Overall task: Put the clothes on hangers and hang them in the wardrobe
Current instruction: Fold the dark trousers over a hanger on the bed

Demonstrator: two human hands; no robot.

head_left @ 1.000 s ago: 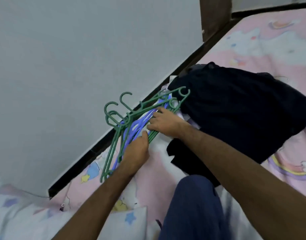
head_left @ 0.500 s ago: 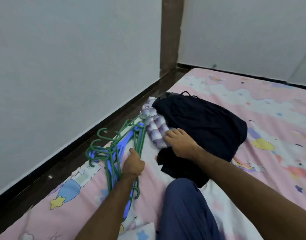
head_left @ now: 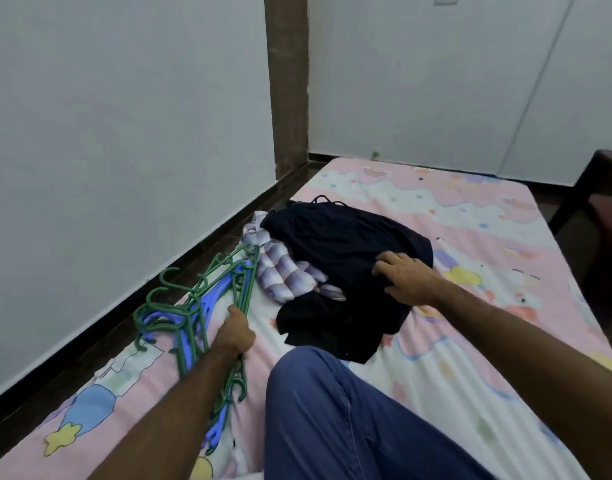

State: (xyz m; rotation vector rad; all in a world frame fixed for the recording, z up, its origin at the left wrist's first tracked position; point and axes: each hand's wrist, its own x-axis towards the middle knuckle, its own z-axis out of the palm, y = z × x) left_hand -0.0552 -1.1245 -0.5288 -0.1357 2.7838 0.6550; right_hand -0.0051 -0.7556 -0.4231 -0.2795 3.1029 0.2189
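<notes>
A mattress with a pink cartoon sheet fills most of the view, lying on a dark floor in the corner of white walls, with a brown pillar standing at the corner. The person's knee in blue trousers rises at the bottom centre. On the mattress, near its left edge, sits a heap of clothes: a dark garment on top, a purple-and-white checked shirt sticking out from under its left side. The right hand lies on the right part of the dark garment, fingers spread and bent down into the cloth; whether they actually pinch it cannot be told. Just left of the heap, by the mattress edge, lies a bundle of green and blue hangers, hooks pointing toward the wall. The left hand is closed around the hangers' lower bars, gripping the bundle, which rests on the sheet.
</notes>
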